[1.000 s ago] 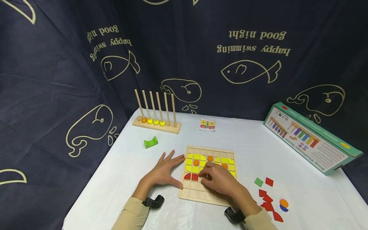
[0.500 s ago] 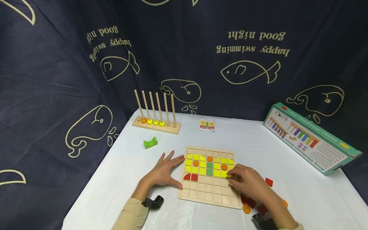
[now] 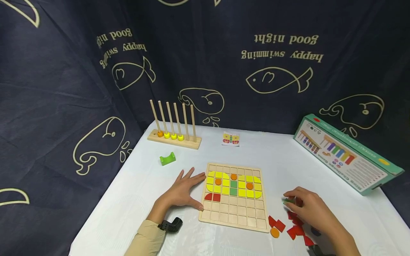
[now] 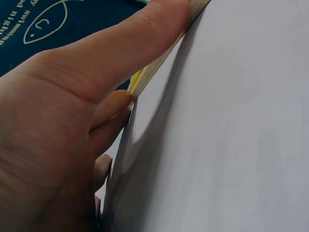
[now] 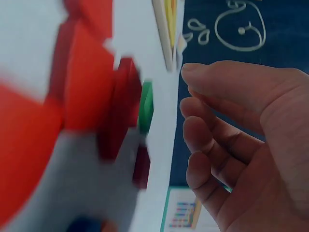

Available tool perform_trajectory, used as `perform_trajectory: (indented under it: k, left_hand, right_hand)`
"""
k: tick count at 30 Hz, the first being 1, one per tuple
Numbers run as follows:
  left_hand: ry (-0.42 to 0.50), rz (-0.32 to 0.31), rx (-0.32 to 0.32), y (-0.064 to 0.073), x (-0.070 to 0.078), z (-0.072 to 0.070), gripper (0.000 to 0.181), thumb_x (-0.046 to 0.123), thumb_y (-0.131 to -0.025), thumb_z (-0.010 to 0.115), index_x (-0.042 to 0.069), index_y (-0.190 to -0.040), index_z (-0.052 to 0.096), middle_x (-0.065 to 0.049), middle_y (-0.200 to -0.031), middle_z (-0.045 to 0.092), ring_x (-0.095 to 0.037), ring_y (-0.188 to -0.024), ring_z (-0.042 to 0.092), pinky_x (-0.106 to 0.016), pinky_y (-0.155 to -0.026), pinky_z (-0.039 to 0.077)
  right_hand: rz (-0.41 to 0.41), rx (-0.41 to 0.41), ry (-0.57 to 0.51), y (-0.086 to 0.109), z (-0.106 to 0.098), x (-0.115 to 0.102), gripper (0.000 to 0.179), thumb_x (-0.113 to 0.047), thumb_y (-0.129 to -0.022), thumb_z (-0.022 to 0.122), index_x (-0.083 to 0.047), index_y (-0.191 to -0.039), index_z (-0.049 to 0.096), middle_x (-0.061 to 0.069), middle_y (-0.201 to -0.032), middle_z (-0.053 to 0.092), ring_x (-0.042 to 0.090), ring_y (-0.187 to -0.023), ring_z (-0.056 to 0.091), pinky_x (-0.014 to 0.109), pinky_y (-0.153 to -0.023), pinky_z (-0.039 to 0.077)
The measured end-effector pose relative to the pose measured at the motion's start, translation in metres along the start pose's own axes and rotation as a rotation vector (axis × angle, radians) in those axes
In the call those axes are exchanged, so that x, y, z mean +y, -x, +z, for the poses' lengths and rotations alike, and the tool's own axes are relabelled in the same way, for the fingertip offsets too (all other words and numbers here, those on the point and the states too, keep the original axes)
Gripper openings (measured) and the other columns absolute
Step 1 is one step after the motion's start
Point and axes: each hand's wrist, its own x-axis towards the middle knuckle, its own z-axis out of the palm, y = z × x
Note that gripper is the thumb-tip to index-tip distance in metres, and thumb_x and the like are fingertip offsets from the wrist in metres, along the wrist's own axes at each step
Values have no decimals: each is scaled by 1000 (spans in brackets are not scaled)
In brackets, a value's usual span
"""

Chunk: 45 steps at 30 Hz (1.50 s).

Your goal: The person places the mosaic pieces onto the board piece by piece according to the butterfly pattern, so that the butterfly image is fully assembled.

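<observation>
A wooden grid board (image 3: 229, 217) lies on the white table, with yellow, orange, green and red tiles set in its squares. My left hand (image 3: 182, 192) rests at its left edge with fingers spread; in the left wrist view the thumb (image 4: 145, 38) touches the board's rim. Right of the board, my right hand (image 3: 309, 208) hovers over a green tile (image 3: 289, 201), fingers loosely bent and holding nothing. The right wrist view has that green tile (image 5: 146, 107) lying apart from the fingertips. Several red tiles (image 3: 280, 225) and an orange disc (image 3: 274, 233) lie nearby.
A peg stand (image 3: 189, 143) with orange and yellow rings stands at the back left, a green curved block (image 3: 168, 159) in front of it. A butterfly pattern card (image 3: 231, 139) lies behind the board. At right is a game box (image 3: 346, 156).
My right hand has moved right, from the board's red row past its right side to the loose tiles. Green tiles in the board's middle are uncovered. My left hand has stayed put.
</observation>
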Motion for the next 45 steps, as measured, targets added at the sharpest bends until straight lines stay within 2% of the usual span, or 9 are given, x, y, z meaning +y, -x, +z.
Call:
perform_trajectory:
  k: [7,14,22,26,33,38,45]
  left_hand:
    - [11,1,1,-1,0,-1,121,82,-52,69,19,-150,37,5,-153,33,-31,-145,9,-55,-113,-1]
    - [11,11,12,-1,2,-3,120,82,-52,69,18,-149,38,4,-152,34,-32,-145,9,-56,-113,0]
    - [5,0,2,-2,1,-3,120,81,-52,71,19,-150,37,5,-153,32,-30,-145,8,-55,-113,-1]
    - [1,-7,-5,-2,0,-1,121,81,-52,70,20,-150,36,6,-153,31,-29,-145,7,-54,-114,-2]
    - [9,-6,-10,-3,1,-1,121,81,-52,70,21,-150,36,7,-153,31,-29,-145,7,-54,-113,-2]
    - [19,1,-5,-2,1,-1,121,82,-51,69,19,-150,37,6,-153,32,-30,-145,8,-55,-113,-1]
    - [20,-6,-8,-1,2,-1,122,82,-51,70,19,-150,37,6,-153,32,-30,-145,8,-55,-113,-2]
  right_hand:
    - [72,-36,-21,8,-7,18,34,-28,-79,80,-11,-108,72,-6,-82,59,13,-72,53,27,-66,50]
    - [134,-54,-57,14,-17,39,39,-21,-79,79,-7,-114,69,1,-91,61,18,-77,54,23,-63,53]
    - [124,-70,-53,10,-13,47,38,-19,-78,80,-6,-112,70,3,-98,60,18,-81,54,30,-69,54]
    - [112,-75,-41,5,-11,42,37,-21,-78,80,-6,-110,71,1,-91,61,18,-78,53,30,-69,53]
    - [70,-35,-51,-2,-3,23,40,-25,-76,81,-8,-111,72,-1,-87,60,16,-72,52,23,-63,52]
    - [30,-55,-83,-11,7,3,36,-25,-76,81,-13,-109,73,-3,-86,58,15,-72,51,22,-60,49]
    - [-57,-66,-74,-23,20,-29,30,-24,-78,79,-16,-107,74,-9,-87,58,13,-76,50,24,-62,47]
